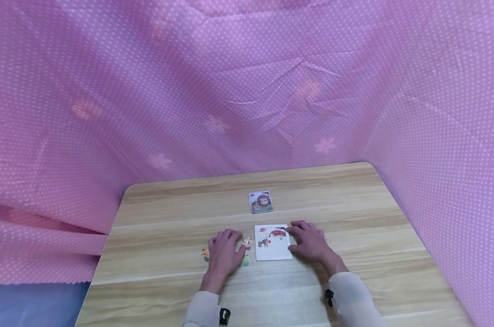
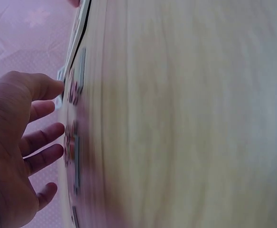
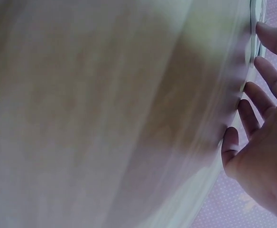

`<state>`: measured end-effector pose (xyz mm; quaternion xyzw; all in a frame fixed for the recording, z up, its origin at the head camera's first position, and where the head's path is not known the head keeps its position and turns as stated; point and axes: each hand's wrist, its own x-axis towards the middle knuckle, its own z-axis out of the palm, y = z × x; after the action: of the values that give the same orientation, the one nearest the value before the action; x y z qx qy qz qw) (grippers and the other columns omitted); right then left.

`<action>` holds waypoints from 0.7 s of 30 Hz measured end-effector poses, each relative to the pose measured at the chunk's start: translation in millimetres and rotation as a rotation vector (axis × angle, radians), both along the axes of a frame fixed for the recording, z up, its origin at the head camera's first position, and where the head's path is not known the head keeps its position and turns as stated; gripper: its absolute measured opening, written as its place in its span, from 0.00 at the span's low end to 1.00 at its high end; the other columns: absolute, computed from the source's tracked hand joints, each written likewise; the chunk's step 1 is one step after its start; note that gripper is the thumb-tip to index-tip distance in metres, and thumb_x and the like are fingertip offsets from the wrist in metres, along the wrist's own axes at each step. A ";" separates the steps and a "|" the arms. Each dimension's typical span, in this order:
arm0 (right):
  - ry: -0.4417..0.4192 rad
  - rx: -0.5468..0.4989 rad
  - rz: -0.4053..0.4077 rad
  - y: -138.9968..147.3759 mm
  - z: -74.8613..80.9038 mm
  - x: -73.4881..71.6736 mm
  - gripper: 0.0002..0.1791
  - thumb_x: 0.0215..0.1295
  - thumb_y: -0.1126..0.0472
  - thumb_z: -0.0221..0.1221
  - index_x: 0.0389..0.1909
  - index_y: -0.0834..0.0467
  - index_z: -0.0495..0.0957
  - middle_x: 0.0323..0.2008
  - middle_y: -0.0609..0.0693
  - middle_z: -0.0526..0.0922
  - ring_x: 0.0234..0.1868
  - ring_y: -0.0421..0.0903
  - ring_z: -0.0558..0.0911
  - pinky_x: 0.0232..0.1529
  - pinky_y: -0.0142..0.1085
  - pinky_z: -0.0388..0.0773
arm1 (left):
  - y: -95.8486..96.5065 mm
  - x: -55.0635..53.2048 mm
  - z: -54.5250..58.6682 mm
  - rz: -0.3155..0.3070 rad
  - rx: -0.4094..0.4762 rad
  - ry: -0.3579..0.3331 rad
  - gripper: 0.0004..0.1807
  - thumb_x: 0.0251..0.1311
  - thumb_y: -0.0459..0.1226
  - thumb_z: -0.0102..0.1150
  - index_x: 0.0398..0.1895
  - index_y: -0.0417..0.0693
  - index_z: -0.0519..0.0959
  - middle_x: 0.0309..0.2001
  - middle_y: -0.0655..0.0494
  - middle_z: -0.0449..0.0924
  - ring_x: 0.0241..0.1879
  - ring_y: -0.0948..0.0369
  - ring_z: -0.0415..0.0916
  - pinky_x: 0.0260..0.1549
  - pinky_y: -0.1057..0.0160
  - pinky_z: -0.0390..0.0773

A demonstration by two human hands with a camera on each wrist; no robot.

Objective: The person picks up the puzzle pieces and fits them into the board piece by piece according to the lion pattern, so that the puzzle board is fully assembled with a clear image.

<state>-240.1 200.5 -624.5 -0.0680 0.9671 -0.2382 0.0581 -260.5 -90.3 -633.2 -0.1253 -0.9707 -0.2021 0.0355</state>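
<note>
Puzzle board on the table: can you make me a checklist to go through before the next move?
1. Puzzle board lies flat on the table: ok.
2. Right hand is at the board's right edge: ok.
3. Picture card is face up and uncovered beyond the board, so you can look at it: ok.
4. All the board's spaces are filled: not ok, the lower part is bare white.
5. Loose pieces are by the left hand, left of the board: ok.
6. Every loose piece can be seen: cannot tell, the left hand may hide some.
</note>
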 end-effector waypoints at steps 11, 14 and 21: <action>0.001 0.042 0.015 -3.6 6.6 0.3 0.30 0.55 0.46 0.67 0.60 0.44 0.74 0.67 0.50 0.67 0.67 0.56 0.64 0.57 0.60 0.64 | -9.0 0.4 2.6 0.022 -0.016 -0.004 0.22 0.55 0.51 0.63 0.53 0.60 0.79 0.54 0.57 0.76 0.56 0.55 0.68 0.55 0.44 0.57; -0.003 0.049 0.019 -4.1 6.5 -0.1 0.30 0.55 0.46 0.67 0.61 0.44 0.74 0.67 0.50 0.67 0.67 0.56 0.64 0.58 0.59 0.64 | -13.8 -1.5 1.0 0.050 -0.004 -0.009 0.22 0.54 0.50 0.64 0.53 0.58 0.79 0.55 0.57 0.76 0.57 0.55 0.67 0.55 0.44 0.57; -0.012 0.058 0.012 -2.3 6.1 -0.8 0.31 0.54 0.45 0.67 0.61 0.44 0.74 0.67 0.50 0.68 0.67 0.56 0.65 0.57 0.59 0.64 | -23.3 -3.9 0.6 0.082 0.020 0.011 0.22 0.54 0.47 0.63 0.53 0.53 0.79 0.55 0.54 0.75 0.56 0.53 0.66 0.54 0.42 0.56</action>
<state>-240.9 198.2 -618.4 -0.0706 0.9728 -0.2103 0.0673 -264.4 -113.6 -632.6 -0.0860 -0.9727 -0.2097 0.0502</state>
